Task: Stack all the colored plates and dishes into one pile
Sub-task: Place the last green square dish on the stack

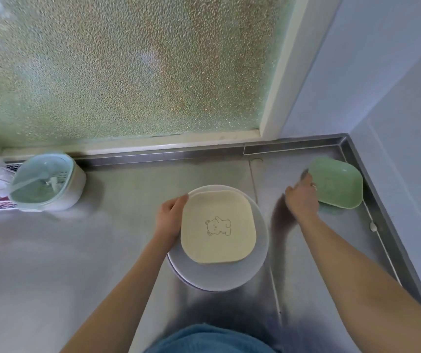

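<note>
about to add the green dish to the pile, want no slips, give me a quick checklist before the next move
1. Right hand on green dish: touches its near edge; firm grip cannot tell.
2. Green dish free to lift: ok, though tilted in the counter corner.
3. Left hand steadying cream plate: ok.
4. Cream plate seated on white plate: ok.
5. Pile top bare: ok.

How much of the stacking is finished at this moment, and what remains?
Done: the cream plate lies on the white plate, steadied by the left hand. In hand: the right hand is at the green dish, which is tilted near the corner. Left: putting it on the pile.
</note>
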`<state>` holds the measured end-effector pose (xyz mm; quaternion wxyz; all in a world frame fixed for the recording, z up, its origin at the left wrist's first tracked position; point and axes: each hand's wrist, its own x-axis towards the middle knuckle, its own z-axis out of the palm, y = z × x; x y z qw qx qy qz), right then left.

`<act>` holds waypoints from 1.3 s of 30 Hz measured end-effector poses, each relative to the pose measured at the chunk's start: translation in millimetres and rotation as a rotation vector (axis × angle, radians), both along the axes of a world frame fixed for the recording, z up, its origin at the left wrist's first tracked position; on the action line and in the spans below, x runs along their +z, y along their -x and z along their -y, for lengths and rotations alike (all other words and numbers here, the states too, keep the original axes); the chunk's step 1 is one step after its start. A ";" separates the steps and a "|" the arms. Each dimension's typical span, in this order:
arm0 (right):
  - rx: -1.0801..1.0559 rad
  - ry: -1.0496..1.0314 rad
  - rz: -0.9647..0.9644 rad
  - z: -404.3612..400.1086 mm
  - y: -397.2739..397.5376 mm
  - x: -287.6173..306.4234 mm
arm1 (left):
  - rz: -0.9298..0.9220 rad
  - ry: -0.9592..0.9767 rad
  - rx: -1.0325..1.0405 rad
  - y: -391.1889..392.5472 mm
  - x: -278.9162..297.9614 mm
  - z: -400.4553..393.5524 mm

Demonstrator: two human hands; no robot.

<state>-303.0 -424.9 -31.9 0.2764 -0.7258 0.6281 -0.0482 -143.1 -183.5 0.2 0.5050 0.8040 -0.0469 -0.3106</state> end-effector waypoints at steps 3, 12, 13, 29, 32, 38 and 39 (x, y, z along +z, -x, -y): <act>-0.030 0.057 -0.075 -3.3 -0.7 -6.4 | -0.001 0.016 0.020 -1.2 -1.0 1.4; 0.115 0.230 -0.125 -28.9 1.5 -15.9 | -0.049 -0.012 0.024 -3.9 -3.6 2.2; 0.107 0.239 -0.099 -32.4 1.0 -13.9 | -0.046 -0.014 0.013 -3.2 -1.9 1.7; 0.591 0.452 0.378 -155.9 3.2 90.9 | 0.070 -0.012 -0.098 15.4 7.5 -16.7; 0.727 0.443 0.326 -182.0 18.2 91.0 | 0.056 0.049 -0.105 16.7 8.6 -23.5; 0.763 0.345 0.212 -203.8 38.0 75.2 | -0.017 0.161 -0.013 22.5 12.2 -32.8; 0.740 0.339 0.207 -204.0 38.3 74.6 | 0.005 0.149 -0.010 23.3 13.3 -33.3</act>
